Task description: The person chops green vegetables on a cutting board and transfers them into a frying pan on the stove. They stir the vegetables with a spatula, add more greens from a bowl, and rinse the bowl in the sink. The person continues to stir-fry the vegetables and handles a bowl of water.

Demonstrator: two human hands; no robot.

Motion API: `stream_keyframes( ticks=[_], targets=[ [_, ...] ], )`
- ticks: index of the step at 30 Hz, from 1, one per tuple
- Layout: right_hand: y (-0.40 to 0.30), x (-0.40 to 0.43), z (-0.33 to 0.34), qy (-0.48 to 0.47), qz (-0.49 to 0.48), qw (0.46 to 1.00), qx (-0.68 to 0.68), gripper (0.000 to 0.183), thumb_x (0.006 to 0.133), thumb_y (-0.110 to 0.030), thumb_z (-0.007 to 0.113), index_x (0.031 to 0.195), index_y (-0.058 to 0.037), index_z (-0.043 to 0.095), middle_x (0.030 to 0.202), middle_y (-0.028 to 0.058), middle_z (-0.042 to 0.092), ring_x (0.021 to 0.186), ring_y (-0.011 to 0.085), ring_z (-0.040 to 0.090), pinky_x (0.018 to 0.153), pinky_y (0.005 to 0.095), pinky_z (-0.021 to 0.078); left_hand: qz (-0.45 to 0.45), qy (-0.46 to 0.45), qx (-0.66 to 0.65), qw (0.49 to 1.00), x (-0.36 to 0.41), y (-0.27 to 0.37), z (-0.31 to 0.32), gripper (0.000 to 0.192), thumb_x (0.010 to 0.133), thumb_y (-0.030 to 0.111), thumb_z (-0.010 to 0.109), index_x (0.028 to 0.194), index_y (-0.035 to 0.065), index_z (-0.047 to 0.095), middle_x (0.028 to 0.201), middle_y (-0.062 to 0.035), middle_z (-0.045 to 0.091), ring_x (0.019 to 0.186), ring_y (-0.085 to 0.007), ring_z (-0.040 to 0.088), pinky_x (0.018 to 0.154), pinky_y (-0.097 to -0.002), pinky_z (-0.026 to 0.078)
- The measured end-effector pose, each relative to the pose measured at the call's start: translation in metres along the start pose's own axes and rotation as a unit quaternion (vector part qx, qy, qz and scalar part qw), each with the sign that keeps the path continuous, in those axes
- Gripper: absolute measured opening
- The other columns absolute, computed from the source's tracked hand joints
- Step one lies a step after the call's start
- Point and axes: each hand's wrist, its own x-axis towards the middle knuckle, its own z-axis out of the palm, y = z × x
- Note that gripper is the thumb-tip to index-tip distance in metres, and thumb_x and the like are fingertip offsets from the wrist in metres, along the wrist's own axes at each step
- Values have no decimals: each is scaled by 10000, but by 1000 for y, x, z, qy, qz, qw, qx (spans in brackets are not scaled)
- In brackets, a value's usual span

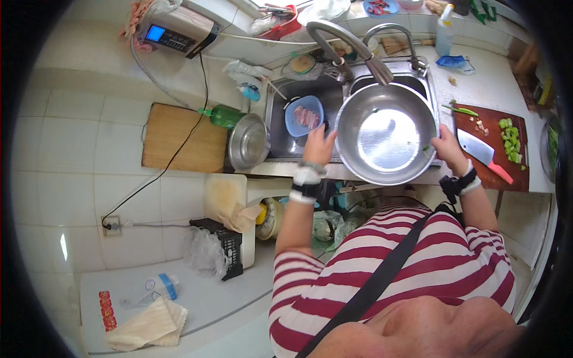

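A large stainless steel basin (387,165) sits tilted over the right sink bowl, with bits of green inside. My right hand (450,150) grips its right rim. Between this basin and a small blue plastic bowl (293,112) is my left hand (318,147), thumb and fingers apart. Its fingertips overlap the blue bowl's near edge; whether they touch it, I cannot tell. Strips of raw meat (307,117) lie in the blue bowl, which is in the left sink bowl (277,96). A pull-down faucet (358,47) arches over the basin's far rim.
Right of the sink, a brown cutting board (483,179) holds a cleaver (475,147) with a pink handle, chopped green vegetable (510,138) and garlic pieces. To the left are a smaller steel bowl (248,143), a green bottle (226,116) and a wooden board (186,138) crossed by a black cord.
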Motion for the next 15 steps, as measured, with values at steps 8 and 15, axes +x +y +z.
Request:
stream_keyframes(
  ticks=[8, 15],
  targets=[
    [2, 3, -32, 55, 63, 991, -103, 246, 737, -54, 477, 977, -12, 512, 684, 64, 509, 463, 122, 464, 402, 273, 378, 64, -32, 193, 978, 162, 51, 42, 570, 716, 275, 673, 1211, 54, 495, 1345, -193, 379, 1230, -339, 382, 1006, -410, 345],
    [-6, 11, -14, 116, -15, 990, -83, 138, 774, -58, 500, 900, -6, 478, 691, 70, 494, 525, 151, 489, 449, 304, 417, 202, 156, 381, 889, 217, -43, 94, 256, 827, 188, 458, 984, 73, 624, 1044, -86, 578, 1040, -250, 528, 953, -421, 361]
  ],
)
